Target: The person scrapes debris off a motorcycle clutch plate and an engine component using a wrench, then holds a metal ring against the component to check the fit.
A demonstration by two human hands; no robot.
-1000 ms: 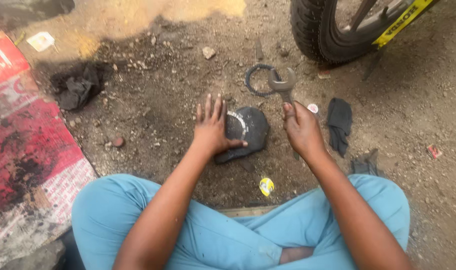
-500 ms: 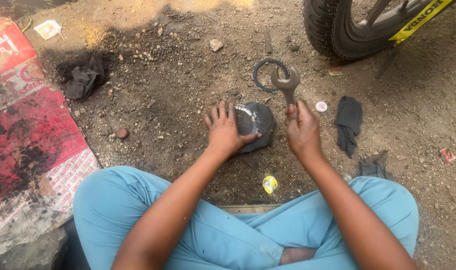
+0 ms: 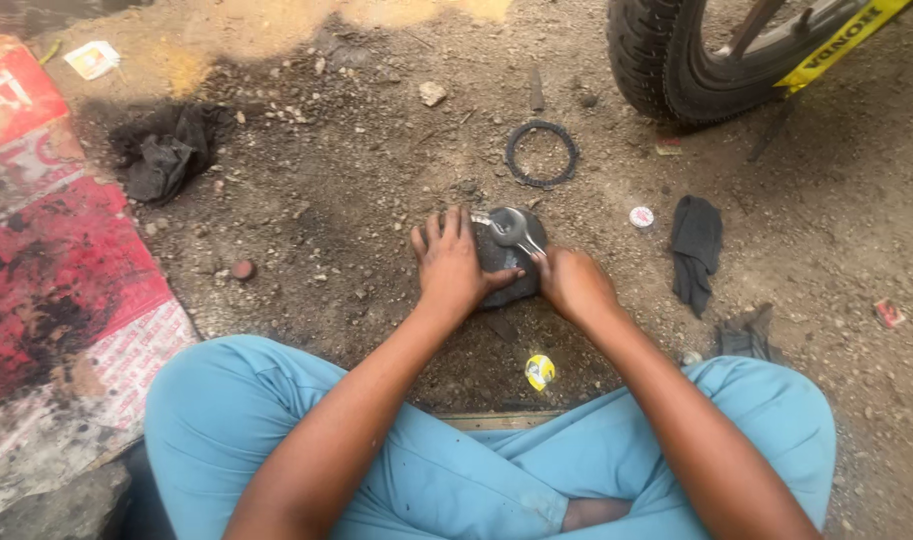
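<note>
Fingers (image 3: 454, 238) beside wrench (image 3: 511, 228), toothed ring (image 3: 542, 153) beyond

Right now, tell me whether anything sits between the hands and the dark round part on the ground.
Nothing does. The left hand lies flat on the dark round part, and the right hand holds a spanner onto its top.

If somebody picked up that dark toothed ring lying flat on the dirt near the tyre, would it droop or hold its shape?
The dark toothed ring looks thin, flat and evenly round, so it is probably stiff and fairly light. Lying flat, it would likely slide rather than roll.
</note>
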